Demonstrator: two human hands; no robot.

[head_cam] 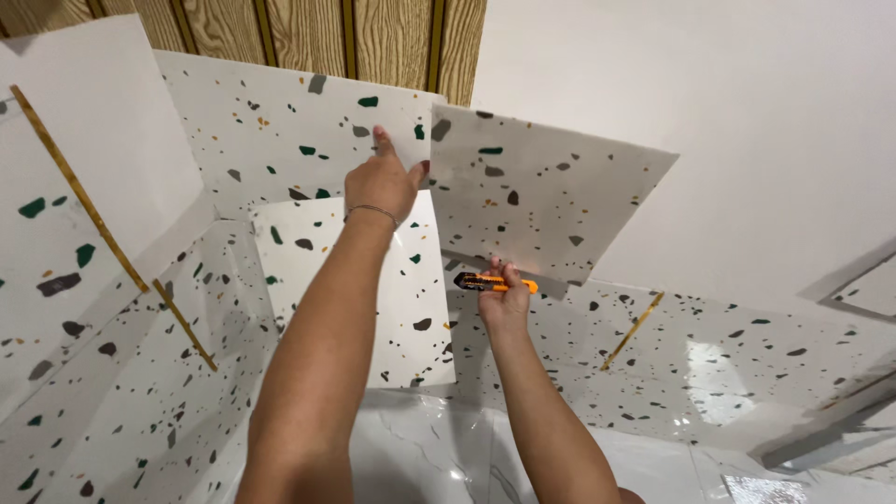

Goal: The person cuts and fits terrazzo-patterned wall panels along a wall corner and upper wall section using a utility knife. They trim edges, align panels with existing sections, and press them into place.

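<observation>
Closed around an orange-and-black snap-blade utility knife (pixel 496 282), the right hand (pixel 504 301) holds the tool level against the lower edge of a loose white terrazzo-pattern wall panel (pixel 546 191) speckled green, grey and gold; whether the blade is extended cannot be told. Left hand (pixel 381 179): flat, fingers spread, thin bracelet at the wrist, pressing the panel's left edge against the matching speckled wall cladding (pixel 280 140). Panel: tilted, its right corner standing off the plain white wall (pixel 728 112). Adjacent items: gold trim strips (pixel 84 201) on the cladding, wood-grain slats (pixel 317 33) above, glossy marble-look floor tile (pixel 420 448) below. Hazards, as judged: the panel may slide if the pressing palm eases; the knife may skid on the glossy face and scratch it, or run toward the bracing forearm.
</observation>
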